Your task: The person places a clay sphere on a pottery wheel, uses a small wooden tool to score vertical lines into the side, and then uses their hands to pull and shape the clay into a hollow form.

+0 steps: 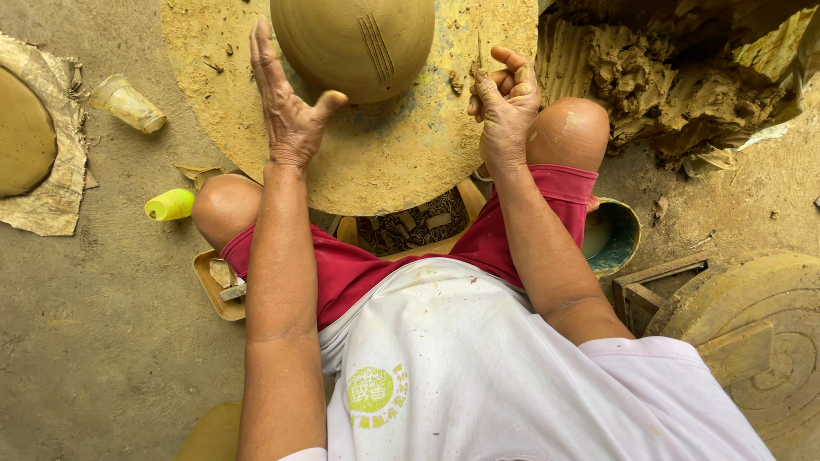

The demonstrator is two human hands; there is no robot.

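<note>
head: clay pot [353, 44] domed on round wheel [376, 162], centred at top, grooves scored on its side | left hand [286, 102] held open, flat, fingers spread beside pot's left flank, contact unclear | right hand [506, 102] closed, thin tool [479, 53] pinched, right of pot | clay heap [675, 77] at right | yellow spool [170, 205] on floor, left

The left hand [290, 107] lay flat, fingers spread, against the rounded tan clay pot [352, 43] on the round clay-dusted wheel [376, 162]. The right hand [506, 107] pinched a thin stick [479, 53] beside it.
</note>
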